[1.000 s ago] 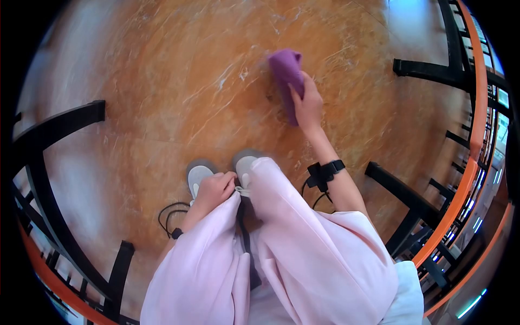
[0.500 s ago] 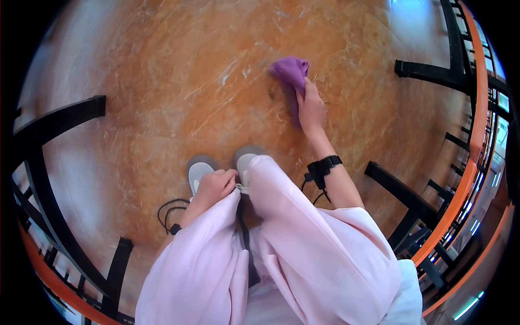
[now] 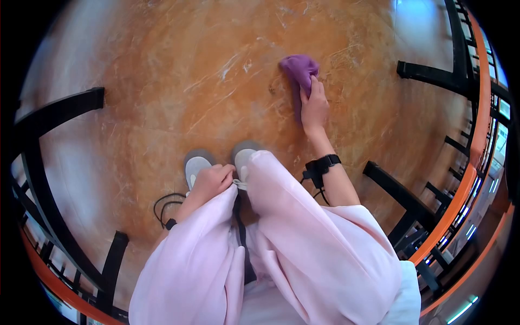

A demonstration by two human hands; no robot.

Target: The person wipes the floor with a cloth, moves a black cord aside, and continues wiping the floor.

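Observation:
A bunched purple cloth is in the grip of my right hand, whose fingers are closed on its near side. The cloth is at the marbled brown floor, and a darker fold hangs along the hand's left side. My left hand is curled closed at my left knee, above the grey-and-white shoes. Just beside its fingers shows a pale looped cord. What the left fingers hold, if anything, is hidden. Black bands are on both wrists, the right one carrying a small box.
Black metal legs of orange-edged furniture stand at the left. More black legs and an orange rail line the right side. A thin black cable loops near my left forearm. My pink trousers fill the lower middle.
My right hand has shifted slightly right with the purple cloth, whose bunched top has turned to the right. My left hand stays closed at the knee.

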